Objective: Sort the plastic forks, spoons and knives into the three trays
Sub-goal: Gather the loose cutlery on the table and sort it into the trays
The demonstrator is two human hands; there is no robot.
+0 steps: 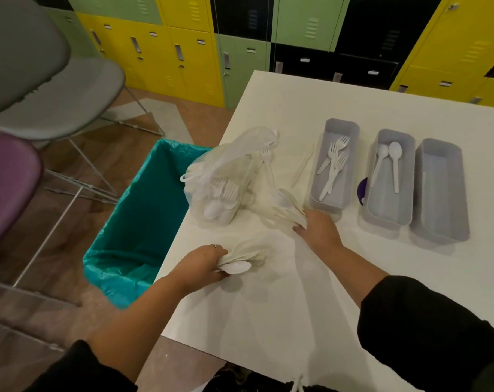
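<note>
1. Lockers (189,52) in yellow, green and black stand behind a white table (296,306); a bin with a teal liner (138,222) sits at its left edge.
2. Left hand (203,264) grips a bundle of white plastic spoons (240,263), fingers curled round the handles.
3. Right hand (316,227) presses on a blurred pile of loose cutlery (285,207); whether it grips any cannot be told.
4. Three grey trays stand side by side: fork tray (332,165) holds several forks, spoon tray (388,179) holds two spoons, and third tray (438,190) appears empty.
5. Clear bag (226,176) still holds mixed cutlery.
6. Risk: all pieces are white and thin, so misidentification is likely.
7. Risk: a loose bundle may fan out and slip into the bin.
</note>
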